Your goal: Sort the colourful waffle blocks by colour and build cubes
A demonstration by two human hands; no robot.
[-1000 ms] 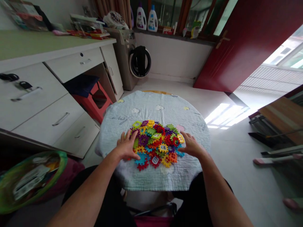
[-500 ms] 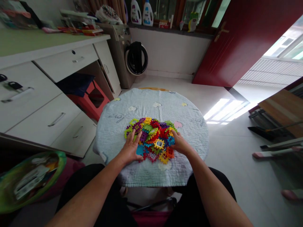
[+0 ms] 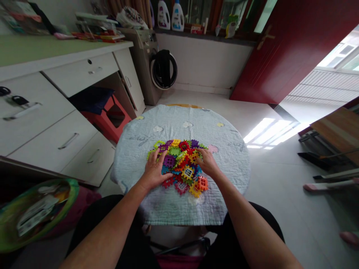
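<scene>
Heap of interlocking plastic tiles (image 3: 182,163) on lt-blue tablecloth (image 3: 179,209), btwn L hand (image 3: 153,172) & R hand (image 3: 209,163). L fingers spread wide at heap's L side, nr purple window tile (image 3: 169,161). R fingers bent, tips at yellow window tile (image 3: 194,158); gripped or just touched, can't tell. Orange window tile (image 3: 202,183) at front R.
</scene>
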